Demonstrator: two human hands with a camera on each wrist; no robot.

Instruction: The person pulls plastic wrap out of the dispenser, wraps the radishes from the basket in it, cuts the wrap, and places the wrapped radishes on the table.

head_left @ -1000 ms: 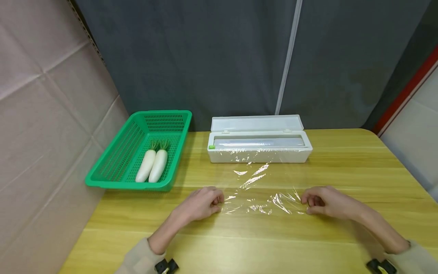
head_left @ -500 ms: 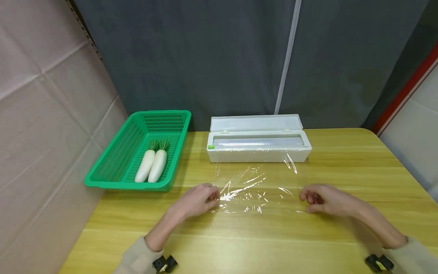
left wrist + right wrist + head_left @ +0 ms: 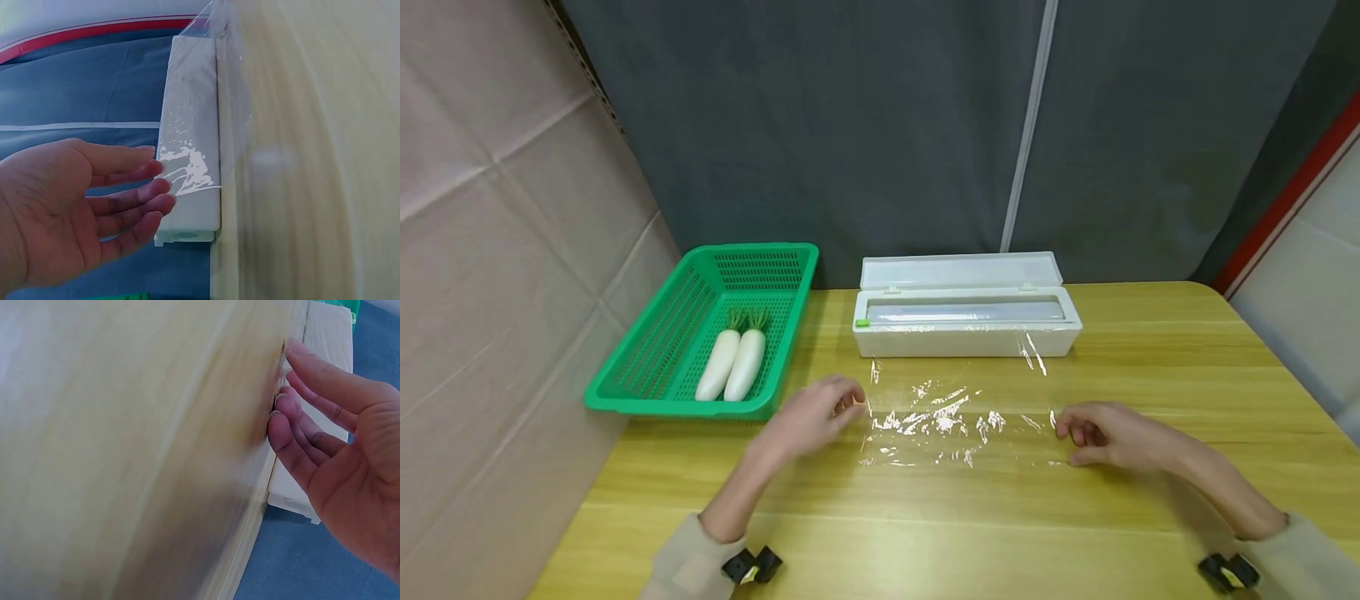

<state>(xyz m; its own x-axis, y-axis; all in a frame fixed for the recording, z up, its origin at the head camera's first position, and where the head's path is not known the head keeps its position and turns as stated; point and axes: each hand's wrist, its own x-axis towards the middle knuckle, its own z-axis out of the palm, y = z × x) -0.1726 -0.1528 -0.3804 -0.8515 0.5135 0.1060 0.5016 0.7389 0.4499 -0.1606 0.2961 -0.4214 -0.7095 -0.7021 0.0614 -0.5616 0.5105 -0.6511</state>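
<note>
A sheet of clear plastic wrap (image 3: 947,417) lies across the tabletop, running forward from a white wrap dispenser box (image 3: 967,340) whose lid stands raised. My left hand (image 3: 820,410) hovers just off the sheet's left edge; in the left wrist view its loosely bent fingers (image 3: 128,203) and thumb hold nothing. At the opposite edge, my right hand (image 3: 1112,435) rests low, fingertips touching or nearly touching the wrap. Thumb and fingers (image 3: 294,447) stand apart in the right wrist view, with no film visibly pinched between them. A small green slider (image 3: 862,322) sits at the box's left end.
On the left stands a green perforated basket (image 3: 801,333) with two white radishes (image 3: 732,365) inside. A dark curtain (image 3: 850,125) hangs behind the wooden table (image 3: 970,533). Pale fabric (image 3: 512,275) covers the left side.
My left hand has let go of the wrap's near-left corner and moved left and away from me. The sheet has settled flatter. My right hand stays by its corner, grip loosened.
</note>
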